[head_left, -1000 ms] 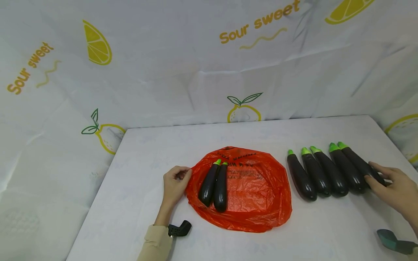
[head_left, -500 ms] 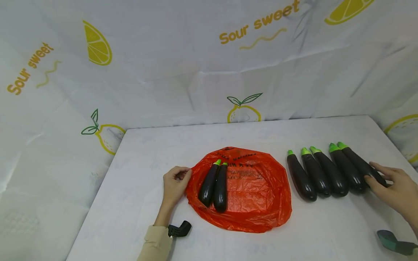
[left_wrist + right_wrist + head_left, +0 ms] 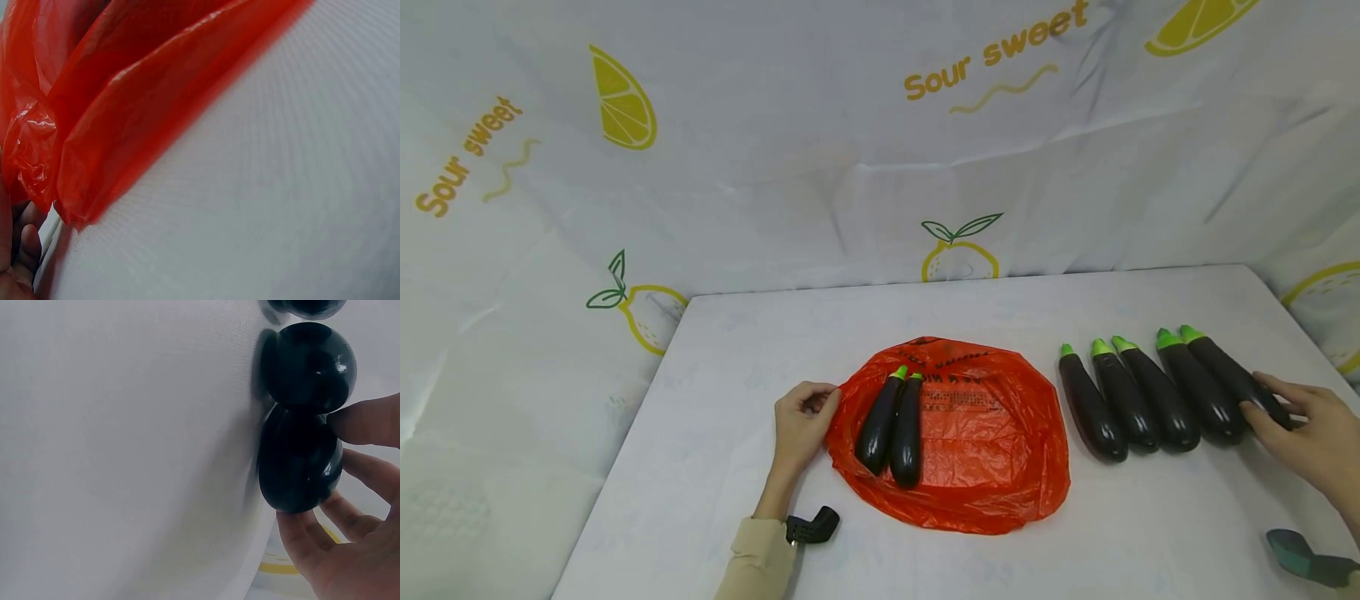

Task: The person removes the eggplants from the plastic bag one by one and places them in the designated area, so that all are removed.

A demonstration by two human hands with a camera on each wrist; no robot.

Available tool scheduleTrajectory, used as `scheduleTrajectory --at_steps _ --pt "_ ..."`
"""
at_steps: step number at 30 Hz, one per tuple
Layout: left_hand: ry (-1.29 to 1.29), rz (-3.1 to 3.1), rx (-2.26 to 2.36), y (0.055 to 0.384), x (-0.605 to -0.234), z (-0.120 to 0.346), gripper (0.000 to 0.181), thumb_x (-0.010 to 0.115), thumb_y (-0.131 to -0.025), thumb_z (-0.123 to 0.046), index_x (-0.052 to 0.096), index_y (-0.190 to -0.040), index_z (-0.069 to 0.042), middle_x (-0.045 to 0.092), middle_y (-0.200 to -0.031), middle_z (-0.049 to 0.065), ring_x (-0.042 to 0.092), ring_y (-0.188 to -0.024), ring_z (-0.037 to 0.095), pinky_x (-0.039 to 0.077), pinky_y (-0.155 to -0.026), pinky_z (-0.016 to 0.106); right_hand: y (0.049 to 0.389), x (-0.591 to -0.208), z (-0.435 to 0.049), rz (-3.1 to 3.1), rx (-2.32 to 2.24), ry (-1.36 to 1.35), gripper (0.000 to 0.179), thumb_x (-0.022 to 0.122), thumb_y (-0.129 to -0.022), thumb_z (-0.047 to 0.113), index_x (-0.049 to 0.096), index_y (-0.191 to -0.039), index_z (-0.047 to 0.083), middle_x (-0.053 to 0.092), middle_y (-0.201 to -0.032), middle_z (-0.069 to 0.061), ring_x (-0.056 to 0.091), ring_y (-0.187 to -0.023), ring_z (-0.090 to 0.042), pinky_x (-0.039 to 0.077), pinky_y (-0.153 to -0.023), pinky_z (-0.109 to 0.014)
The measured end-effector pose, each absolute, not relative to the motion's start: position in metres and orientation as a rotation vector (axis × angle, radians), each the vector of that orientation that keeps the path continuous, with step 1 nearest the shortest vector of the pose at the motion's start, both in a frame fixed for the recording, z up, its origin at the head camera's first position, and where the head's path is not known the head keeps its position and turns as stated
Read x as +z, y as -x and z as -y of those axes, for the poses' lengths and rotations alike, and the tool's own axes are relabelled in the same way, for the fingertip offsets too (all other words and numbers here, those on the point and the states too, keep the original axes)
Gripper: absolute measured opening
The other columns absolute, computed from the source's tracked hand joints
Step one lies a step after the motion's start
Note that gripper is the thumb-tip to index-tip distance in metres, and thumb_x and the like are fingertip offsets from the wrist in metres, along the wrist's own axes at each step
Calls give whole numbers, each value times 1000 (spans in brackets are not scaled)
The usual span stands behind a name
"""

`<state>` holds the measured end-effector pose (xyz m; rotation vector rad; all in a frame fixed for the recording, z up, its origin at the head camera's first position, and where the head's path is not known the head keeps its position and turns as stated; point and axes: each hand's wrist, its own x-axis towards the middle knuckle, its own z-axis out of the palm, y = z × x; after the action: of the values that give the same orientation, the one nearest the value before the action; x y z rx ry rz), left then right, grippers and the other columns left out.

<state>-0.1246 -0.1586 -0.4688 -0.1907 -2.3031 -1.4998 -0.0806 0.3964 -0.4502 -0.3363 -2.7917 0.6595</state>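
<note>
A red plastic bag (image 3: 985, 450) lies spread with its mouth open on the table, and two eggplants (image 3: 907, 433) with green stems rest inside its left part. My left hand (image 3: 801, 423) pinches the bag's left edge; in the left wrist view the red film (image 3: 125, 125) bunches beside the curled fingers (image 3: 28, 247). On the right, my right hand (image 3: 1303, 421) grips the rounded lower end of the rightmost eggplant (image 3: 1228, 367). The right wrist view has thumb and fingers around that eggplant (image 3: 300, 462), its neighbour (image 3: 312, 369) close against it.
Several more eggplants (image 3: 1086, 408) lie side by side between the bag and my right hand, stems toward the back. The white table (image 3: 760, 333) meets a white lemon-print cloth (image 3: 775, 167) behind it. A black wrist device (image 3: 812, 527) sits by the left cuff.
The rightmost eggplant has shifted very slightly to the right with my right hand, its stem a little farther from its neighbour's. My left hand and the bag have stayed in place.
</note>
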Motion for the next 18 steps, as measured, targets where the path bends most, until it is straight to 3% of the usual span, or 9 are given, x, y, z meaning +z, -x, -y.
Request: scheduleTrajectory --at_steps 6,11,18 --pt "197 2299 -1490 124 -468 159 5 71 -88 7 75 -90 5 68 -75 18 51 -69 6 45 -64 15 81 -449 -398 2787 663 289 45 61 -90 1 53 -128 -21 42 -122 -55 48 -99 -71 52 -65 -68" --pt "202 2303 -1488 125 -468 159 5 71 -88 7 75 -90 5 67 -75 17 51 -69 6 45 -65 16 81 -449 -400 2819 677 271 45 62 -91 4 54 -128 -20 42 -122 -52 50 -98 -71 52 -54 -51" --pt "200 2303 -1487 124 -467 159 5 71 -88 7 75 -90 5 68 -76 18 52 -69 8 45 -65 16 81 -452 -403 2845 665 304 49 63 -93 10 52 -133 -18 40 -126 -51 48 -103 -71 51 -67 -69"
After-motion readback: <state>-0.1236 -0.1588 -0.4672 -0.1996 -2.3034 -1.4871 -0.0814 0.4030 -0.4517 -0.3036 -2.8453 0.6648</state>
